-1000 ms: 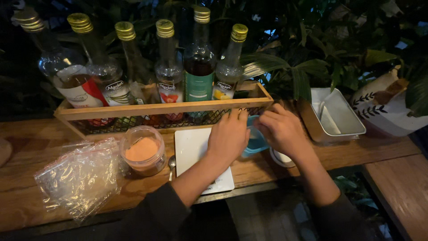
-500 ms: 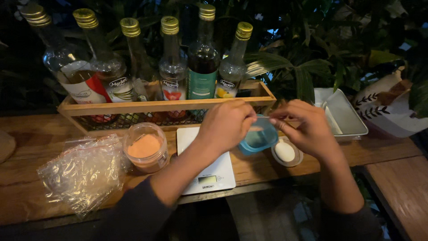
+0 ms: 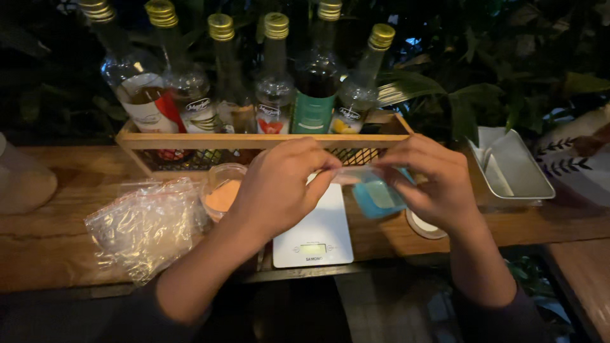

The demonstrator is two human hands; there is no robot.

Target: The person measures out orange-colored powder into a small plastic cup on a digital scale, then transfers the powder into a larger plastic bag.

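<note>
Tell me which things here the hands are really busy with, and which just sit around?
In use:
left hand
right hand
small clear bag with blue contents
white kitchen scale

Lying about:
bottles in wooden crate
cup of orange powder
pile of plastic bags
metal tray

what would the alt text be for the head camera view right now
Two bare hands, left hand and right hand, hold a small clear bag of blue powder between them above a white kitchen scale on a wooden counter. A cup of orange powder and crumpled plastic bags lie to the left, a wooden crate of bottles behind.
</note>
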